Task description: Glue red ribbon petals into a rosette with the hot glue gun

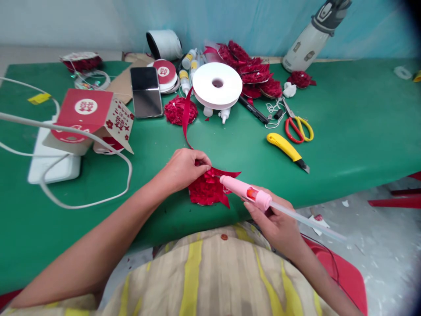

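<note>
The left hand (186, 169) pinches the top of the red ribbon flower (207, 191), which lies under its fingers. The right hand (276, 221) grips a pink glue gun (245, 192), nozzle touching the flower just beside those fingers.

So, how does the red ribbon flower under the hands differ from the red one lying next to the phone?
The near flower is pinched by the left hand, and the pink glue gun in the right hand has its tip at it; the far flower lies untouched. The near flower has flat pointed ribbon ends sticking out; the far flower looks round. Both are red, ruffled and on the green table.
</note>
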A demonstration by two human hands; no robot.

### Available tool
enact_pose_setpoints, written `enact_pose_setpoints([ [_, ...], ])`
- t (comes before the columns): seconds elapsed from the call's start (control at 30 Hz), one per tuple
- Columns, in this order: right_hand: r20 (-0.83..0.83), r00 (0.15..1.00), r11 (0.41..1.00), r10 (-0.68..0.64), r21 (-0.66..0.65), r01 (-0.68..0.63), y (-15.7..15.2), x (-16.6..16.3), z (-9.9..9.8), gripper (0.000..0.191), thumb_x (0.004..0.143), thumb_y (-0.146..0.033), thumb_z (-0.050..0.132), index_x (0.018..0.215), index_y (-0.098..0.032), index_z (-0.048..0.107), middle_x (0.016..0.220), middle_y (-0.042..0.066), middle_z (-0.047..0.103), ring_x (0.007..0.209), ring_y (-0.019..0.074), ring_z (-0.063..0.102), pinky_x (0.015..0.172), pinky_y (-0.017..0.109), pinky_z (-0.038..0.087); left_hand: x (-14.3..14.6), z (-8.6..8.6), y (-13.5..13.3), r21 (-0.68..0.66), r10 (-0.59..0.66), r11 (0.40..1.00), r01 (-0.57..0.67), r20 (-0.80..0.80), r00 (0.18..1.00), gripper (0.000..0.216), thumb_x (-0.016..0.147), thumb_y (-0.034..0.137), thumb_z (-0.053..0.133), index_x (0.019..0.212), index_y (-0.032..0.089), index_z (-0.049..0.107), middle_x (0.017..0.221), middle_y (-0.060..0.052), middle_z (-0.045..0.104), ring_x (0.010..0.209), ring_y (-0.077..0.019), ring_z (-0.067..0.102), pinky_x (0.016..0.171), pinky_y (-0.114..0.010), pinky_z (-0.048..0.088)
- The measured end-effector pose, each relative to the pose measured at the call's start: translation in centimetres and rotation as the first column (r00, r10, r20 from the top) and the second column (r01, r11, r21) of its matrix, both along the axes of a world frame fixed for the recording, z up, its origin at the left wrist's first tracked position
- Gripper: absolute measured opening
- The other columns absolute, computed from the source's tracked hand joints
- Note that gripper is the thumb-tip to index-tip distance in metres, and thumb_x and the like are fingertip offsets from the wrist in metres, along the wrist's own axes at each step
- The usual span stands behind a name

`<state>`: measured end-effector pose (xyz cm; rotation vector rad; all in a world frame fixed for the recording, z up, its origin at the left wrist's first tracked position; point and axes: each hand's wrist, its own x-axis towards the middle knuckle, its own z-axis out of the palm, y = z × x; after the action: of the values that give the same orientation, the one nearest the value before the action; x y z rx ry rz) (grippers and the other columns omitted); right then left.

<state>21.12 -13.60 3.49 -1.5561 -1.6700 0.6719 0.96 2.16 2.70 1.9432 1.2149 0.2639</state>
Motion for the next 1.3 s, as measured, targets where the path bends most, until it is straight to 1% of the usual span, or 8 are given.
enact_pose_setpoints([
  [0.13, 0.005, 1.000, 1.000, -0.007, 0.012, 0.007, 0.04, -0.09, 0.02, 0.020, 0.088, -0.020, 0.061, 0.107, -0.020, 0.061, 0.086, 0.002, 0.066, 0.072, 0.0155, 0.060, 0.067, 0.026, 0.048, 0.07, -0.01, -0.11, 0.007, 0.006, 1.000, -0.006, -0.008, 1.000, 0.017, 0.075, 0.030, 0.060, 0.077, 0.020, 0.074, 0.068, 0.000, 0.071, 0.066, -0.0161, 0.063, 0.062, -0.025, 0.045],
  [0.3, 0.012, 1.000, 0.999, 0.020, -0.031, -0.020, 0.18, -0.23, 0.31, 0.018, 0.090, -0.024, 0.058, 0.107, -0.020, 0.061, 0.082, 0.003, 0.064, 0.069, 0.0170, 0.058, 0.065, 0.029, 0.048, 0.15, 0.00, -0.36, 0.019, 0.017, 1.000, -0.017, 0.002, 1.000, 0.018, 0.075, 0.031, 0.060, 0.077, 0.019, 0.073, 0.067, -0.001, 0.070, 0.064, -0.0161, 0.061, 0.060, -0.025, 0.044],
  [0.43, 0.013, 0.999, 0.998, 0.040, -0.056, -0.040, 0.43, -0.35, 0.21, 0.019, 0.091, -0.025, 0.057, 0.108, -0.019, 0.060, 0.086, 0.004, 0.065, 0.073, 0.0177, 0.059, 0.067, 0.030, 0.049, 0.16, -0.08, -0.45, 0.024, 0.010, 1.000, -0.010, 0.007, 1.000, 0.018, 0.075, 0.030, 0.059, 0.077, 0.019, 0.073, 0.069, -0.002, 0.070, 0.064, -0.0155, 0.060, 0.061, -0.025, 0.044],
  [0.6, 0.006, 0.999, 0.998, 0.042, -0.045, -0.041, 0.63, -0.41, -0.11, 0.020, 0.090, -0.024, 0.058, 0.109, -0.019, 0.060, 0.088, 0.004, 0.066, 0.075, 0.0175, 0.059, 0.069, 0.030, 0.049, 0.15, -0.27, -0.41, 0.019, -0.001, 1.000, 0.001, 0.020, 1.000, 0.017, 0.075, 0.029, 0.059, 0.077, 0.019, 0.072, 0.069, -0.001, 0.069, 0.063, -0.0150, 0.059, 0.061, -0.025, 0.043],
  [0.8, 0.026, 0.999, 0.998, 0.044, -0.041, -0.043, 0.55, -0.42, 0.22, 0.017, 0.090, -0.024, 0.057, 0.107, -0.019, 0.060, 0.085, 0.004, 0.065, 0.073, 0.0178, 0.060, 0.067, 0.030, 0.050, 0.22, -0.48, -0.45, 0.008, -0.009, 1.000, 0.009, 0.044, 0.999, 0.016, 0.075, 0.028, 0.058, 0.077, 0.018, 0.071, 0.070, -0.002, 0.067, 0.063, -0.0144, 0.058, 0.060, -0.025, 0.042],
  [0.97, 0.002, 0.999, 0.997, 0.051, -0.061, -0.051, 0.54, -0.38, 0.17, 0.018, 0.090, -0.023, 0.058, 0.107, -0.020, 0.060, 0.086, 0.004, 0.064, 0.073, 0.0178, 0.059, 0.068, 0.031, 0.050, 0.24, -0.50, -0.60, 0.002, -0.005, 1.000, 0.005, 0.048, 0.999, 0.016, 0.075, 0.028, 0.058, 0.076, 0.017, 0.070, 0.069, -0.001, 0.066, 0.062, -0.0138, 0.056, 0.059, -0.025, 0.042],
  [1.17, 0.035, 0.996, 0.996, 0.083, -0.033, -0.082, 0.60, -0.25, -0.04, 0.022, 0.091, -0.021, 0.056, 0.112, -0.020, 0.058, 0.089, 0.005, 0.064, 0.076, 0.0183, 0.059, 0.069, 0.031, 0.048, 0.29, -0.57, -0.71, 0.012, -0.003, 1.000, 0.003, 0.052, 0.999, 0.016, 0.075, 0.028, 0.057, 0.074, 0.017, 0.068, 0.067, -0.001, 0.064, 0.060, -0.0128, 0.054, 0.057, -0.024, 0.040],
  [1.3, 0.035, 0.996, 0.997, 0.079, -0.027, -0.078, 0.52, -0.29, 0.20, 0.021, 0.090, -0.020, 0.057, 0.111, -0.020, 0.058, 0.090, 0.005, 0.064, 0.076, 0.0184, 0.059, 0.070, 0.032, 0.048, 0.34, -0.63, -0.79, 0.017, -0.002, 1.000, 0.001, 0.051, 0.999, 0.015, 0.075, 0.028, 0.056, 0.073, 0.017, 0.067, 0.066, 0.000, 0.063, 0.059, -0.0124, 0.053, 0.057, -0.024, 0.039],
])
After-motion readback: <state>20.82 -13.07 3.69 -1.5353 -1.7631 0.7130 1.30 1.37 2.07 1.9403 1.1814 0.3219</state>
